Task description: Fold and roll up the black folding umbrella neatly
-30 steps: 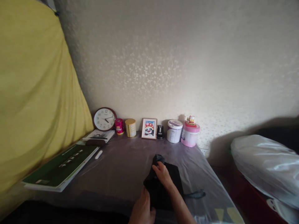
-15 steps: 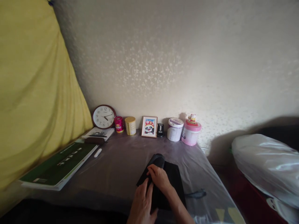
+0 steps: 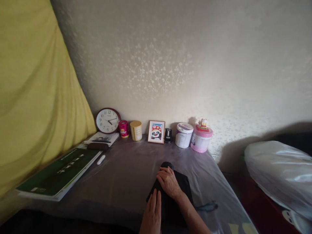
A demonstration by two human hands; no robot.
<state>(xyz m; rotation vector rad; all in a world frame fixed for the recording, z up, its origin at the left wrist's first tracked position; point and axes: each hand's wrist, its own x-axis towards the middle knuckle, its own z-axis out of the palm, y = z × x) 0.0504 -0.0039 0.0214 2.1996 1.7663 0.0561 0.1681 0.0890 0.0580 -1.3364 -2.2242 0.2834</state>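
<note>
Tabletop (image 3: 126,175), lidded tubs (image 3: 183,139) beyond cloth (image 3: 183,182)

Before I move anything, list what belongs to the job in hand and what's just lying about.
Job in hand:
black item under left hand and right hand
dark strip beside it, possibly part of it

Lying about:
clock
pink can
yellow can
panda picture
purple-lidded tub
pink-lidded tub
figurine
green book
brown case
plastic bag
</note>
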